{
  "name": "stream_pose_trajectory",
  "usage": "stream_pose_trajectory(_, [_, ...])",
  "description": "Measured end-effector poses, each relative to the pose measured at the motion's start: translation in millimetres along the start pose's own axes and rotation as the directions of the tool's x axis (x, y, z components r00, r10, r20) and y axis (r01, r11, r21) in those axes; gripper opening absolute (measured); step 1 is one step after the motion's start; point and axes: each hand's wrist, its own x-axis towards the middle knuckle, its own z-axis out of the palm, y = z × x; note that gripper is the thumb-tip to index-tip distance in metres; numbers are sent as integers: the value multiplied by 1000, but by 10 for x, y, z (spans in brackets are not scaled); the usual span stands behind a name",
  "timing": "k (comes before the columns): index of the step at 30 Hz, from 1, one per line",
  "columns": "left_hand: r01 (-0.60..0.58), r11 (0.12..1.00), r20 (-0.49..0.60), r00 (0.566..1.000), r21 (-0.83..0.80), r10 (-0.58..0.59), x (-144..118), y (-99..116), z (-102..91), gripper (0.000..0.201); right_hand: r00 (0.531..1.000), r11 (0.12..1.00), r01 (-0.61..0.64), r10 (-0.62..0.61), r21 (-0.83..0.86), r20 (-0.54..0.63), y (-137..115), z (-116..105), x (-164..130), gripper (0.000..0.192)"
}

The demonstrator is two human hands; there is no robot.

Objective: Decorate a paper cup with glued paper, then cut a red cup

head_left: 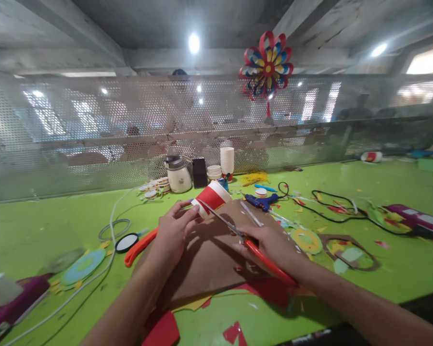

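A white paper cup with a red band [213, 196] is tilted on its side above a brown cardboard sheet [205, 259]. My left hand [175, 226] grips the cup near its left end. My right hand [265, 242] is closed around the orange-red handles of a pair of scissors [238, 231]. The blades point up and left, with their tips at the cup's edge; whether they are cutting into it I cannot tell. Beside my left wrist lies an orange-handled tool [141, 247], partly hidden. Just past my right hand a blue glue gun [261, 202] rests at the cardboard's far edge.
A cream jug [178, 175], a dark phone [199, 173] and stacked paper cups [227, 161] stand along the perforated screen [140, 120]. Cables cross the green table [94, 211] on both sides. Paper scraps lie about, and a power strip [418, 220] sits at the right.
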Motion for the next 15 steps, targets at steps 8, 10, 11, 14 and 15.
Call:
stream_pose_trajectory(8, [-7,1000,-19,1000,5,7,-56,33,56,43,996,997,-81,81,20,-29,-197,39,-36,33])
stream_pose_trajectory(10, [-10,1000,-14,1000,19,10,-57,30,53,44,998,998,-65,65,12,-25,-179,39,-33,31])
stream_pose_trajectory(11, [-12,1000,-8,1000,25,12,-57,28,50,44,999,999,-48,48,-1,-21,-159,37,-30,30])
stream_pose_trajectory(14, [-17,1000,2,1000,26,17,-59,29,42,42,999,999,26,-27,-48,-22,-91,35,-21,30])
stream_pose_trajectory(15, [-17,1000,-1,1000,20,17,-60,30,42,42,999,998,42,-43,-56,-20,-73,38,-20,32])
